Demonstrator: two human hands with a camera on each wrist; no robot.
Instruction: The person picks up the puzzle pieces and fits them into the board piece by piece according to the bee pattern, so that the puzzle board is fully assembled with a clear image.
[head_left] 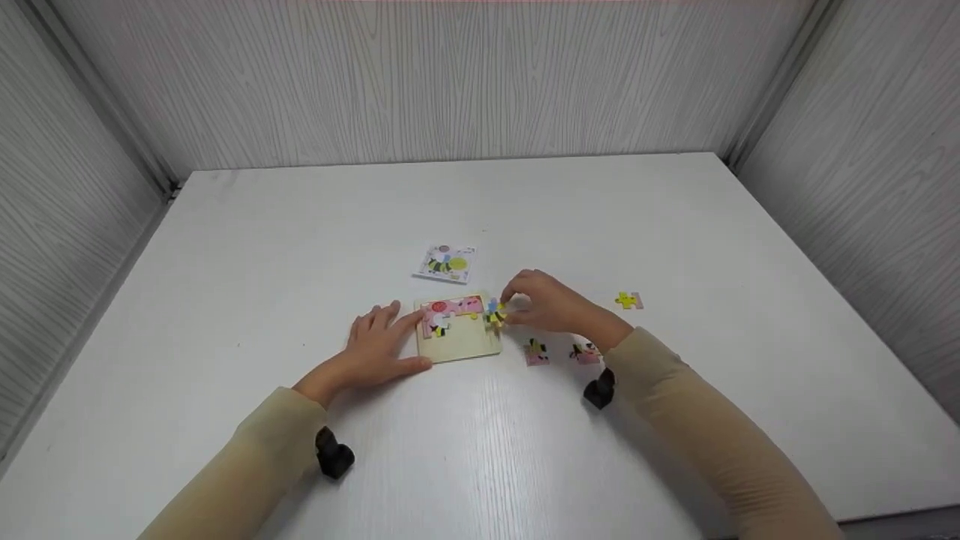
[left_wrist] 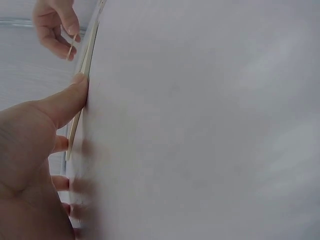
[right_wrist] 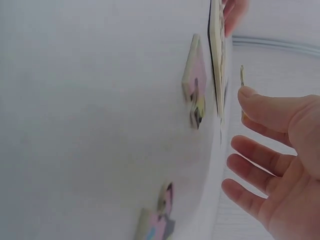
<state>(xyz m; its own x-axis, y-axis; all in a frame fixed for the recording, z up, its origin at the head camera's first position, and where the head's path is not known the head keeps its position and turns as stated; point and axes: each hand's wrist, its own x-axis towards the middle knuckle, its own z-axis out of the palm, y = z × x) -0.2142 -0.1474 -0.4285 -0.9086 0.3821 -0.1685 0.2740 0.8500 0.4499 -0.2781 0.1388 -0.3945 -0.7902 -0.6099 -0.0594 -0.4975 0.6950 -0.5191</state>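
A square wooden puzzle board (head_left: 459,346) lies mid-table, with several pink and yellow puzzle pieces fitted along its top and left. My left hand (head_left: 379,346) rests at the board's left side, thumb at the near corner and index finger at the left edge, fingers fairly straight. Between thumb and fingertip, my right hand (head_left: 551,301) pinches a yellow, blue and black puzzle piece (head_left: 495,313) over the board's right edge. In the right wrist view this piece (right_wrist: 242,75) appears edge-on, raised above the tabletop; the other fingers are loosely extended.
Two loose pink puzzle pieces, one (head_left: 537,352) beside the board and another (head_left: 586,353) partly under the right wrist, lie on the white table (head_left: 480,450). Farther right is a yellow piece (head_left: 629,301). A picture card (head_left: 447,264) with a bee lies behind the board.
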